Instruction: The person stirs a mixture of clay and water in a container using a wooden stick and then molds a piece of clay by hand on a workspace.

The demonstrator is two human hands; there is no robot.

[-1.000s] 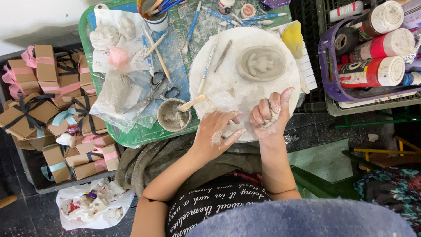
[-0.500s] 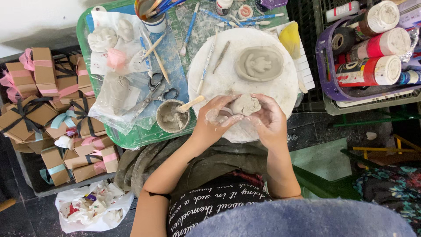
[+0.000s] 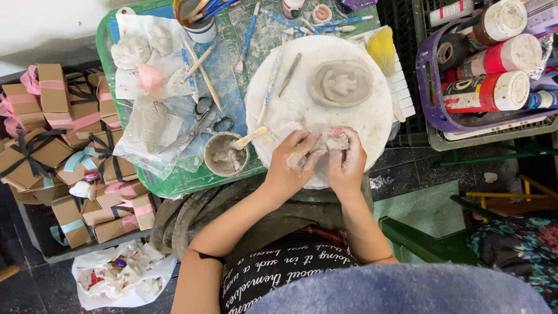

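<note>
white board (image 3: 302, 116): carved clay slab (image 3: 341, 83) at 12 o'clock | my left hand (image 3: 290, 160) and right hand (image 3: 347, 163) pressed together at its 6 o'clock edge | pinching clay lump (image 3: 336, 141): soft, damp, light, probably tears easily; I'd cradle it underneath

Free room and obstacles. Bare board (image 3: 302, 116) lies ahead of my hands, between the tools (image 3: 279, 75) on its left and the clay relief (image 3: 341, 83) at upper right. Left of my left hand (image 3: 290, 160), the slip cup (image 3: 225, 154) with its stick blocks the way. The paint-bottle basket (image 3: 430, 93) walls the right; the tray (image 3: 174, 183) is crowded with scissors (image 3: 203, 113).
</note>
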